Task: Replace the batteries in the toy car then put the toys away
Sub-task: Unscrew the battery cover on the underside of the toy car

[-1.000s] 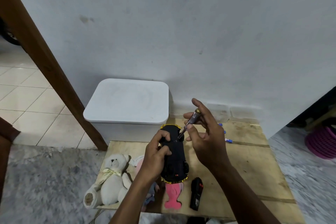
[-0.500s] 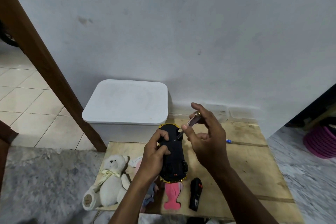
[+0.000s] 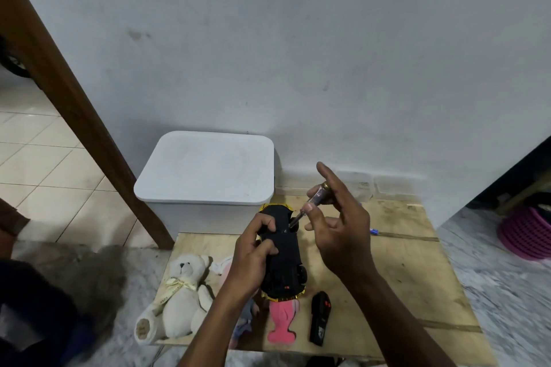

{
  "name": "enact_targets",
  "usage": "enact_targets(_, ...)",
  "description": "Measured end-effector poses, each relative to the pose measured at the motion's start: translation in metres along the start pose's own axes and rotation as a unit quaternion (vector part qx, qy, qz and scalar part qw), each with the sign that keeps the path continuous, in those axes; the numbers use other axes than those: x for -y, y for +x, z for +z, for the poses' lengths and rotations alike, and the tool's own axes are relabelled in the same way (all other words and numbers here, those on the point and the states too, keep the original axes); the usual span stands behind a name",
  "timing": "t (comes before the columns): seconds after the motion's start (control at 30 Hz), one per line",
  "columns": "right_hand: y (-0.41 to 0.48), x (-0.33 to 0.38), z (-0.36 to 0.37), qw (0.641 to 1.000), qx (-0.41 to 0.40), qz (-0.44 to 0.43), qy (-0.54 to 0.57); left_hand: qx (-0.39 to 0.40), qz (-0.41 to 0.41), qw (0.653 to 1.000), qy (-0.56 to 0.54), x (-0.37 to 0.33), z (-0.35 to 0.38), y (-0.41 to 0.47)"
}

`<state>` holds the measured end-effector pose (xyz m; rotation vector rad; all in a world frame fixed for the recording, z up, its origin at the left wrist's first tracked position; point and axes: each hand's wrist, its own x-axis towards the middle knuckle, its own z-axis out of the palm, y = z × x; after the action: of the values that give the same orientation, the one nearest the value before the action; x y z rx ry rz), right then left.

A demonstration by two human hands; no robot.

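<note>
Near-left corner: a dark shape (image 3: 35,307) has come into view since a second ago, too blurred for us to name; all else has barely shifted.
teddy bear (image 3: 182,298): lies on its back at the near left of the wooden board (image 3: 402,277), untouched.
white bin (image 3: 208,170): stands far left of the board against the wall, lid on.
left hand (image 3: 253,250): grips the toy car (image 3: 286,262) from its left side, fingers curled onto the black underside.
toy car: we hold it belly-up over the middle of the board, nose pointing far.
screwdriver (image 3: 313,202): slants down and left, its tip on the underside toward the far end.
right hand (image 3: 340,235): pinches the screwdriver handle between thumb and fingers, index finger stretched up.
battery (image 3: 374,231): one blue-tipped cell lies on the board just right of that hand.
screwdriver tip: we judge we are working the battery-cover screw; with the car held in the air, the tip could slip out, chew the screw head or skid toward our left fingers, and a freed screw could roll off the board.
screw and cover: too small and dark to make out; our right hand may hide more batteries.
</note>
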<state>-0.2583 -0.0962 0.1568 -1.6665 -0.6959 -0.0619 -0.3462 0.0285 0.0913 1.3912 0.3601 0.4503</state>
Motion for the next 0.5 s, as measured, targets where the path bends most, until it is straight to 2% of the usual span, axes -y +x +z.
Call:
enact_targets(0.13,-0.0009,0.0049,-0.0013,1.000,0.011,0.005,-0.001,-0.002,-0.005,1.000,0.001,0.0009,-0.0001,-0.0001)
enact_targets(0.27,-0.0010,0.0052,-0.0013,0.999,-0.012,-0.034,-0.037,0.003,-0.008,1.000,0.008,0.0019,0.0001,-0.0011)
enact_targets(0.5,-0.0036,0.0034,-0.0039,1.000,0.001,-0.005,-0.008,-0.003,-0.005,1.000,0.017,0.0027,0.0012,-0.0020)
